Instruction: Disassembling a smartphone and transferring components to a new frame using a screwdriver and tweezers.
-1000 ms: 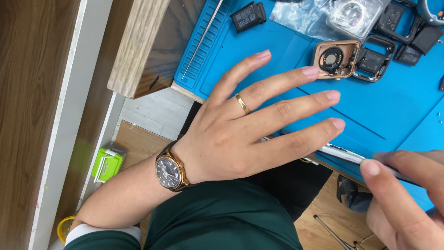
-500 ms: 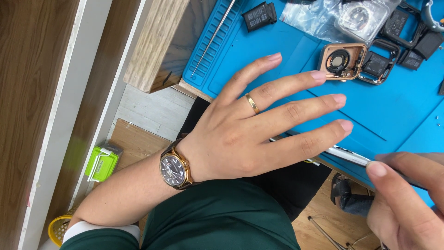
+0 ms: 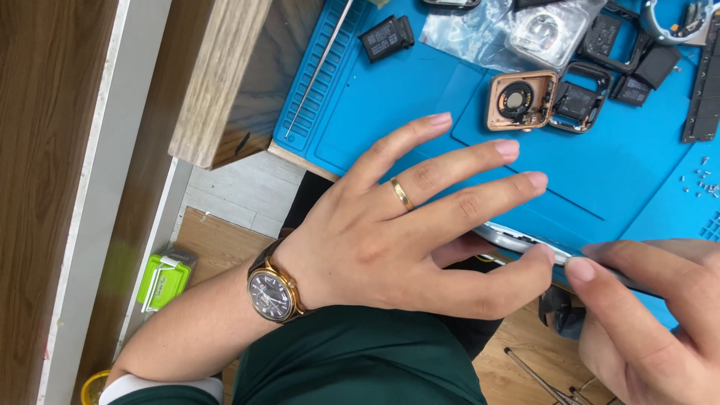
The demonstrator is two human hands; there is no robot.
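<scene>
Your left hand (image 3: pixel 405 232) and right hand (image 3: pixel 652 315), cut off at frame edge, pinch a thin silver part (image 3: pixel 525 241) together at the blue mat's (image 3: pixel 615 180) near edge; it is mostly hidden, kind unclear.

left hand (image 3: pixel 390 232) flat, fingers splayed (forefinger tip pinching); right hand (image 3: pixel 652 315) pinching, forefinger extended.

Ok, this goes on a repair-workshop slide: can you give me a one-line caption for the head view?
Both hands, left hand and right hand, pinch a thin silver flat part at the edge of a blue silicone work mat.
</scene>
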